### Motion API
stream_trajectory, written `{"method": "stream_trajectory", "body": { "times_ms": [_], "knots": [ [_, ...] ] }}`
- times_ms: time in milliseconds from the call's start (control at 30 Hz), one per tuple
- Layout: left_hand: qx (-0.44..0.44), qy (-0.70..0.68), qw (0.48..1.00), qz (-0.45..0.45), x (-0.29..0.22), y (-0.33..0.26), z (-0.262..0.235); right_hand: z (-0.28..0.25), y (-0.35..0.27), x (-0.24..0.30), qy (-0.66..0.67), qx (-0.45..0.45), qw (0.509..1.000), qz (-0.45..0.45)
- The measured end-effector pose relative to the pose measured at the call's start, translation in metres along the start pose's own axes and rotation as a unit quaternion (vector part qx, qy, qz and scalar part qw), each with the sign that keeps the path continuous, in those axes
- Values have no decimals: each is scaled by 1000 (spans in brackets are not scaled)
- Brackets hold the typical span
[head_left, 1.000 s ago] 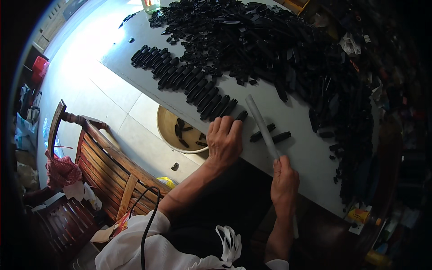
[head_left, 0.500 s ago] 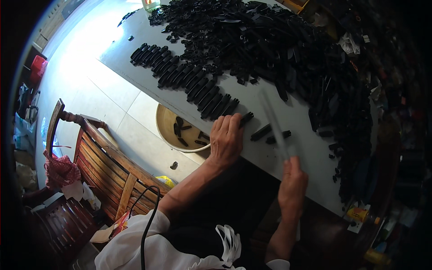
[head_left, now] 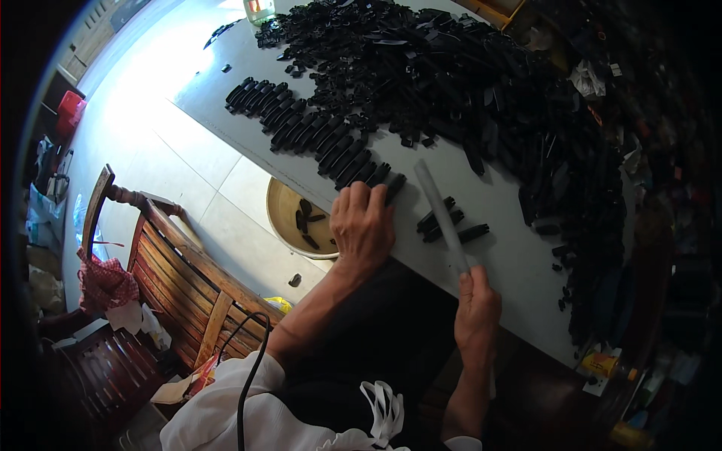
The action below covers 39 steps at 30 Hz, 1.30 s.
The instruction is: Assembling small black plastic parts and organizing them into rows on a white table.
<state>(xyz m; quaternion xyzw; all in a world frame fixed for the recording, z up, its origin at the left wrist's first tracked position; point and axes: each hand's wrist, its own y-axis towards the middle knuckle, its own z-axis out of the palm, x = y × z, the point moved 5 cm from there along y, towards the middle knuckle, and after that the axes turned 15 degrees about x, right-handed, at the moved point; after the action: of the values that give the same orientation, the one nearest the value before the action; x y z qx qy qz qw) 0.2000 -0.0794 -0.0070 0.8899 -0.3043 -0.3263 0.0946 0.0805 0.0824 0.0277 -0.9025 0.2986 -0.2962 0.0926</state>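
My left hand (head_left: pixel 364 227) is at the near end of a slanting row of black plastic pieces (head_left: pixel 323 143), its fingers bent and close together. Beside its index finger is a black plastic piece (head_left: pixel 395 188), which it seems to grip against the row's end; the thumb is hidden. In my right hand (head_left: pixel 478 307) is a long, flat grey strip (head_left: pixel 440 212), held by its lower end with the thumb along it. The strip slants up and left across a few loose black pieces (head_left: pixel 474 232) on the white table (head_left: pixel 511 278); whether it touches them I cannot tell.
A large heap of black parts (head_left: pixel 421 68) covers the table's far side and right. Below the left edge, a round tub (head_left: pixel 282 229) holds several black pieces. A wooden chair (head_left: pixel 180 270) stands at left. A glass jar (head_left: pixel 259 9) is at the far edge.
My left hand has moved left to the row's end, bringing the black piece against it. My right hand has shifted slightly left, and the strip now lies over the loose pieces.
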Motion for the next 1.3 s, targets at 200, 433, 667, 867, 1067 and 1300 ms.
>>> {"method": "stream_trajectory", "body": {
  "times_ms": [200,433,667,867,1067,1300],
  "knots": [
    [3,-35,999,29,-6,-2,13,-3,11,14,-27,25,999,25],
    [-6,-49,998,41,-4,-3,14,4,16,19,-136,-1,991,-11],
    [-1,-60,997,43,-5,-1,16,-21,7,17,-54,-5,998,16],
    [1,-55,997,48,-4,-2,15,-12,8,24,-66,0,998,-11],
    [-18,-57,996,64,-8,-1,14,-19,14,3,-35,-9,999,31],
    [30,-35,995,88,-19,0,16,-27,8,-7,82,-85,992,-41]
  ]
}}
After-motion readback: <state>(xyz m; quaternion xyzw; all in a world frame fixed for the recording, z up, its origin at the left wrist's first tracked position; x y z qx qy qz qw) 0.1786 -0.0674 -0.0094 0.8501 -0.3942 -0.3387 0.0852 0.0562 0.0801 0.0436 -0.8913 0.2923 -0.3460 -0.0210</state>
